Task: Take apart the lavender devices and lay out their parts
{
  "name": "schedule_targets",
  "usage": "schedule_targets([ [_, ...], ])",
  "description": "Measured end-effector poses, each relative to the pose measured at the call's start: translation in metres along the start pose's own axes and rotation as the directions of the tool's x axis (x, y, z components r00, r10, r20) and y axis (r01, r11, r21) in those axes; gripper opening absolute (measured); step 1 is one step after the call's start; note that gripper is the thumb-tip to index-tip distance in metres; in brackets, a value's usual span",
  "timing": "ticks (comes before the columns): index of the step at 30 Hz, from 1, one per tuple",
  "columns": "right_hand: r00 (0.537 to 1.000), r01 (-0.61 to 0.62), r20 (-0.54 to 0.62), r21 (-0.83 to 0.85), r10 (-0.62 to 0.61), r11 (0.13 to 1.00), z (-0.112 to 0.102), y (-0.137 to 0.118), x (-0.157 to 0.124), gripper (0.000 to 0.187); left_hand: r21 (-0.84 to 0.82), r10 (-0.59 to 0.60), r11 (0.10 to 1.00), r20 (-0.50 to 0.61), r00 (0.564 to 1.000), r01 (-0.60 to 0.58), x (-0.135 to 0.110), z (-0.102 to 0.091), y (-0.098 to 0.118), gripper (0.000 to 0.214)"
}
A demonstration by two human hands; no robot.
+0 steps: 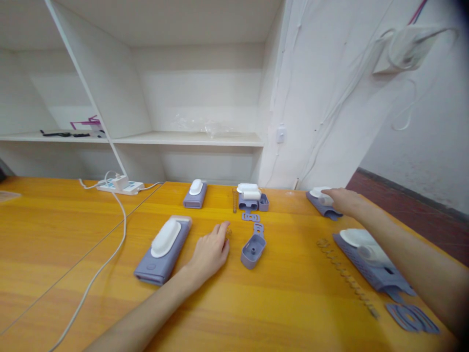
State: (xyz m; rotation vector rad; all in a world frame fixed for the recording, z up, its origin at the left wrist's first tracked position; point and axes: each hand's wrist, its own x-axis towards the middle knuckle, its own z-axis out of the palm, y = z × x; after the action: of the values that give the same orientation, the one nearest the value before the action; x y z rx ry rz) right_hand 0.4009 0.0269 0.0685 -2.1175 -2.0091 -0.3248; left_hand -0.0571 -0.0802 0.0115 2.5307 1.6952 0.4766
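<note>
My left hand (211, 248) rests low over the table, fingers curled around a small coil spring (229, 232) whose end shows at the fingertips. To its left lies a long purple case (164, 261) with a white oval piece on top. A purple cup-shaped part (253, 251) sits to its right. Far right, my right hand (340, 200) reaches to a purple housing (319, 205) and closes on a white cylinder (325, 200) lying on it; the thumb is partly hidden. Nearer me are another purple housing (379, 274), a long spring (346, 276) and flat purple plates (410, 318).
At the table's back stand a small purple case (196, 196), another spring (235, 201) and a purple housing with white parts (249, 195). Flat purple pieces (251, 217) lie before it. A power strip (120, 185) trails a white cable (122, 234). White shelves (190, 139) rise behind.
</note>
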Motion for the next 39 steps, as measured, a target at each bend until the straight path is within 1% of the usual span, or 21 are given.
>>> schedule_targets([
  [2, 0.999, 0.025, 0.030, -0.064, -0.024, 0.998, -0.003, 0.001, -0.002, 0.041, 0.003, -0.003, 1.000, 0.002, 1.000, 0.003, 0.000, 0.000, 0.000, 0.044],
  [5, 0.999, 0.019, 0.037, -0.134, -0.014, 0.991, -0.012, -0.007, -0.004, 0.036, 0.009, -0.003, 1.000, 0.001, 1.000, 0.003, 0.001, 0.000, 0.001, 0.044],
  [6, 0.999, 0.023, 0.030, -0.148, -0.019, 0.989, -0.015, -0.014, -0.005, 0.034, 0.010, -0.003, 1.000, 0.002, 1.000, 0.003, 0.001, -0.001, 0.001, 0.044],
  [8, 0.997, 0.079, 0.024, -0.148, -0.077, 0.986, -0.020, -0.038, -0.013, 0.034, 0.010, -0.003, 1.000, 0.006, 1.000, 0.003, 0.001, -0.001, 0.002, 0.044],
  [9, 0.987, 0.163, 0.035, -0.128, -0.159, 0.978, -0.022, -0.055, -0.019, 0.035, 0.009, -0.004, 1.000, 0.007, 1.000, 0.004, 0.002, -0.001, 0.002, 0.044],
  [10, 0.960, 0.277, 0.071, -0.076, -0.272, 0.958, -0.023, -0.074, -0.028, 0.038, 0.008, -0.004, 1.000, 0.007, 1.000, 0.004, 0.002, 0.000, 0.002, 0.044],
  [11, 0.916, 0.394, 0.089, -0.002, -0.392, 0.919, -0.023, -0.094, -0.039, 0.042, 0.006, -0.003, 1.000, 0.004, 1.000, 0.003, 0.001, 0.000, 0.001, 0.044],
  [12, 0.855, 0.503, 0.094, 0.086, -0.510, 0.860, -0.023, -0.115, -0.051, 0.049, 0.005, 0.000, 1.000, 0.001, 1.000, 0.000, 0.001, 0.001, 0.001, 0.044],
  [13, 0.801, 0.575, 0.086, 0.165, -0.592, 0.801, -0.021, -0.134, -0.064, 0.055, 0.004, 0.003, 1.000, -0.003, 1.000, -0.003, 0.001, 0.001, 0.001, 0.044],
  [15, 0.701, 0.663, 0.102, 0.272, -0.706, 0.698, -0.015, -0.166, -0.087, 0.069, 0.005, 0.009, 1.000, -0.011, 1.000, -0.009, 0.001, 0.002, 0.000, 0.044],
  [16, 0.667, 0.680, 0.123, 0.302, -0.735, 0.668, -0.011, -0.176, -0.097, 0.074, 0.007, 0.010, 1.000, -0.011, 1.000, -0.009, 0.001, 0.002, -0.001, 0.044],
  [17, 0.649, 0.684, 0.157, 0.307, -0.744, 0.662, -0.007, -0.183, -0.105, 0.078, 0.010, 0.007, 1.000, -0.010, 1.000, -0.007, 0.001, 0.003, -0.002, 0.044],
  [18, 0.646, 0.680, 0.194, 0.292, -0.738, 0.672, -0.003, -0.186, -0.111, 0.083, 0.013, 0.003, 1.000, -0.008, 1.000, -0.003, 0.001, 0.003, -0.002, 0.044],
  [20, 0.676, 0.662, 0.244, 0.212, -0.695, 0.718, 0.004, -0.183, -0.118, 0.088, 0.016, -0.003, 1.000, -0.002, 1.000, 0.003, 0.001, 0.002, -0.002, 0.044],
  [22, 0.733, 0.630, 0.250, 0.101, -0.633, 0.770, 0.009, -0.171, -0.121, 0.085, 0.020, -0.002, 1.000, -0.001, 1.000, 0.002, 0.001, 0.002, -0.002, 0.045],
  [26, 0.852, 0.495, 0.259, -0.115, -0.455, 0.861, 0.011, -0.139, -0.115, 0.064, 0.033, 0.001, 0.999, 0.007, 1.000, -0.002, 0.002, 0.001, 0.000, 0.046],
  [29, 0.903, 0.354, 0.329, -0.207, -0.276, 0.912, 0.006, -0.117, -0.100, 0.045, 0.035, -0.008, 0.999, 0.016, 1.000, 0.008, 0.002, 0.001, 0.001, 0.045],
  [31, 0.907, 0.238, 0.398, -0.223, -0.135, 0.945, 0.004, -0.105, -0.088, 0.033, 0.034, -0.008, 0.999, 0.015, 1.000, 0.008, 0.003, 0.001, 0.001, 0.045],
  [33, 0.895, 0.137, 0.445, -0.229, -0.021, 0.964, 0.003, -0.094, -0.076, 0.027, 0.034, -0.004, 0.999, 0.013, 1.000, 0.004, 0.003, 0.001, 0.001, 0.044],
  [35, 0.889, 0.073, 0.456, -0.235, 0.044, 0.969, 0.004, -0.084, -0.067, 0.023, 0.035, -0.006, 0.999, 0.012, 1.000, 0.005, 0.003, 0.002, 0.000, 0.045],
  [39, 0.885, -0.016, 0.451, -0.224, 0.118, 0.974, 0.011, -0.067, -0.054, 0.017, 0.037, -0.009, 0.999, 0.017, 1.000, 0.008, 0.003, 0.003, 0.000, 0.044],
])
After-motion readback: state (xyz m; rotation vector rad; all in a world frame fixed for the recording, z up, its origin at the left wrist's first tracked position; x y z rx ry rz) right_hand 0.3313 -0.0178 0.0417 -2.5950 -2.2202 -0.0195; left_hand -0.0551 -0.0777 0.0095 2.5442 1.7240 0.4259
